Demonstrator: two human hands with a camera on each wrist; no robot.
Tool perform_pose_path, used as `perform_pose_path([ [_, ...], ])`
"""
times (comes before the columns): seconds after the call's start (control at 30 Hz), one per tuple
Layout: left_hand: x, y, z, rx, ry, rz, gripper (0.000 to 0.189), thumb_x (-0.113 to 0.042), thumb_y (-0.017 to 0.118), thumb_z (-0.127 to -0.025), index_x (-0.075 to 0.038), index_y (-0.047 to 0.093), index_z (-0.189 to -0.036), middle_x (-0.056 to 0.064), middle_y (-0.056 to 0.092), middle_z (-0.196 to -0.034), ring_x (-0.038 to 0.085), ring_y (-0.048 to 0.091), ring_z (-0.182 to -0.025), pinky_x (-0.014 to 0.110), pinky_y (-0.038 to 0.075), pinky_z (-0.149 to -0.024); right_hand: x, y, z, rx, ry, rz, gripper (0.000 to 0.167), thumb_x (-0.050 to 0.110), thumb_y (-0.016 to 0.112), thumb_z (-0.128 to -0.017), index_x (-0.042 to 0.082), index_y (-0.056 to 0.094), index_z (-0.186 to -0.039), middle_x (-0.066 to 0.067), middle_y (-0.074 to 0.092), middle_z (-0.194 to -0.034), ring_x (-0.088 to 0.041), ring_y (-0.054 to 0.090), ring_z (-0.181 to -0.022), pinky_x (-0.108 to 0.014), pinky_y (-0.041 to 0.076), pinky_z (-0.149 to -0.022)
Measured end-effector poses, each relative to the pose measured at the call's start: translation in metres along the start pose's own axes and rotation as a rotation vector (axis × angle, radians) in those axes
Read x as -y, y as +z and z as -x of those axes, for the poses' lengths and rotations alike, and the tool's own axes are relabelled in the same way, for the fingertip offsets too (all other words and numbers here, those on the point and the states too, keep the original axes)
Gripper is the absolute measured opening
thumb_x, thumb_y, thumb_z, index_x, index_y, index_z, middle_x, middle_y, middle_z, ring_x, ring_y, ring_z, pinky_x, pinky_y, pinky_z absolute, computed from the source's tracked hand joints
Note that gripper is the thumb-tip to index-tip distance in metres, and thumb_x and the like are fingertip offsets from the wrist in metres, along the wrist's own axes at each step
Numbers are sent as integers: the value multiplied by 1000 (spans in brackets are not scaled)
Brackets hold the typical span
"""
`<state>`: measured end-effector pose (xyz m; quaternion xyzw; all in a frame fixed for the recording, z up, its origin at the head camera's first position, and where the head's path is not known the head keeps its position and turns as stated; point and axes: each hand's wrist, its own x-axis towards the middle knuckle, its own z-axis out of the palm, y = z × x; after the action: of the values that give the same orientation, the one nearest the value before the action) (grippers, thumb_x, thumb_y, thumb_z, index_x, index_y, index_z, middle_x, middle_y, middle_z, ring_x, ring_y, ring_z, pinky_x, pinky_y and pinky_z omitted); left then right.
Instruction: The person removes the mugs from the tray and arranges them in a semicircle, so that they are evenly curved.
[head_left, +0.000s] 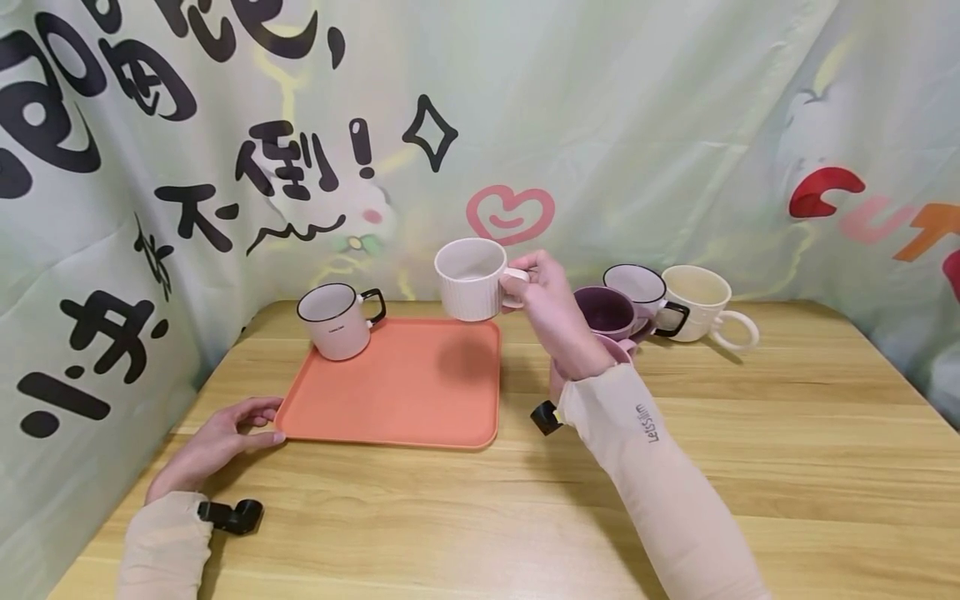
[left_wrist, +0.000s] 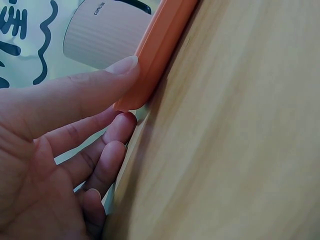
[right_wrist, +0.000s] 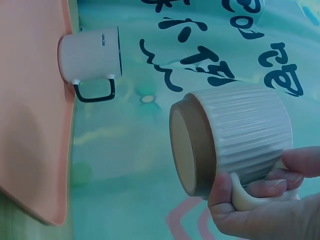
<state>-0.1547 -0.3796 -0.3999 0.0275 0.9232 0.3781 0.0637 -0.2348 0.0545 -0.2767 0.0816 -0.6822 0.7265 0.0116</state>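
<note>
My right hand (head_left: 551,308) grips the handle of a white ribbed mug (head_left: 471,279), held in the air above the back right of an orange tray (head_left: 405,392). The right wrist view shows the brown unglazed base of this ribbed mug (right_wrist: 250,130) and fingers curled through its handle. My left hand (head_left: 217,442) holds the tray's front left corner, thumb and fingers on either side of it. In the left wrist view the thumb lies against the tray rim (left_wrist: 155,55). A white mug with black rim and handle (head_left: 335,325) stands at the tray's back left corner.
Right of the tray stand a purple mug (head_left: 603,312), a pink mug (head_left: 622,348) partly hidden by my right wrist, a white black-rimmed mug (head_left: 633,285) and a cream mug (head_left: 697,304). A printed curtain (head_left: 637,125) hangs behind the wooden table (head_left: 750,467).
</note>
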Motion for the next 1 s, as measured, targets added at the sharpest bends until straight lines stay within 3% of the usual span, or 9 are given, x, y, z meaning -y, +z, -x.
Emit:
perform_pose_path([
  [0.3,3,1,-1,1,-5,-5,61,-20,76,-93,9,50,-141,16,62,-121,17,54,-103,22,44,-81,1,-18,3,-12,-12,-21,8,-4,50,-101,2,45,-105,-13,59,-95,-14,59,-78,-28,52,-76],
  [0.53,1,1,0,2,-7,0,62,-20,76,-92,9,51,-140,15,62,-120,18,54,-103,22,43,-81,2,-30,6,-26,-27,-111,11,-8,48,-99,2,45,-100,-4,57,-83,-11,55,-72,-25,51,-73],
  [1.0,2,1,0,-6,-11,0,61,-20,77,-92,9,51,-140,13,61,-118,12,52,-99,21,42,-80,6,-55,17,-38,-27,-97,9,-5,47,-102,4,43,-102,-2,55,-79,-11,52,-71,-28,51,-77],
])
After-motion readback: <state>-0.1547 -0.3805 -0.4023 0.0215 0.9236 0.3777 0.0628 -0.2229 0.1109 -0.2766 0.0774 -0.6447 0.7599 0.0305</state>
